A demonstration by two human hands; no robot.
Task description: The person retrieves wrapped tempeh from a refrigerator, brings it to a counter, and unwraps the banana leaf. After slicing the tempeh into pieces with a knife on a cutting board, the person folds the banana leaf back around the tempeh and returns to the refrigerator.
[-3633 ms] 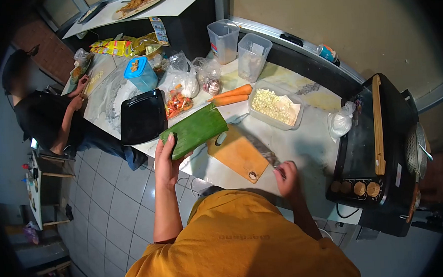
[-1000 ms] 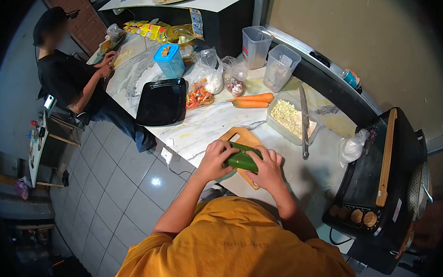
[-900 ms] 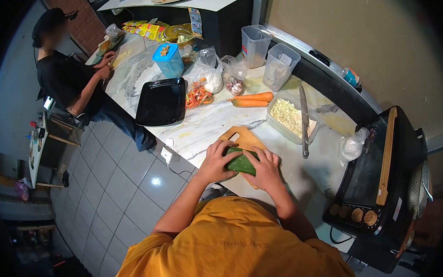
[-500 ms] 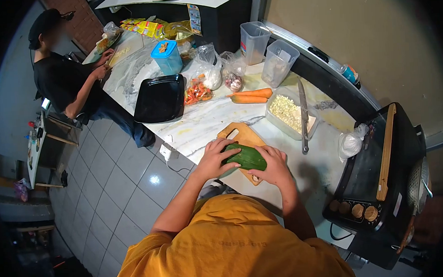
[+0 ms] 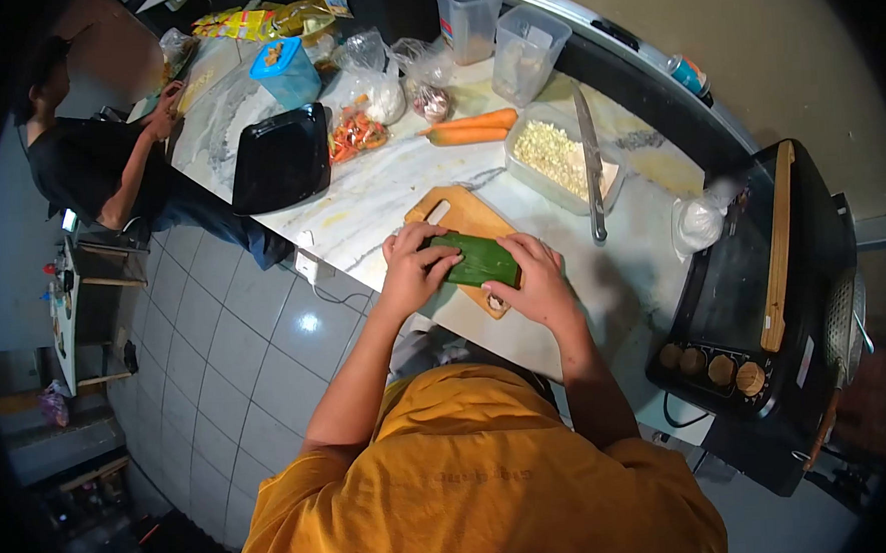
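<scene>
A folded green leaf parcel (image 5: 479, 259), probably banana leaf, lies across the wooden cutting board (image 5: 464, 207). My left hand (image 5: 415, 266) closes round its left end, fingers bent over the top edge. At the other end my right hand (image 5: 536, 280) grips it, thumb towards me and fingers over the far side. Whatever the leaf may enclose is hidden. Beyond the right hand, a long knife (image 5: 591, 164) rests across a plastic container of small pale chopped pieces (image 5: 549, 158).
Carrots (image 5: 470, 128), a bag of cut red and orange pieces (image 5: 357, 136) and a black tray (image 5: 279, 163) sit farther back. Two tall clear containers (image 5: 529, 57) stand by the wall. A black oven (image 5: 734, 291) is at right. Another person (image 5: 91, 160) works at far left.
The head view has tilted, so the counter sits higher in the picture. The leaf parcel now looks flatter and straighter-edged between my hands, which still hold both ends.
</scene>
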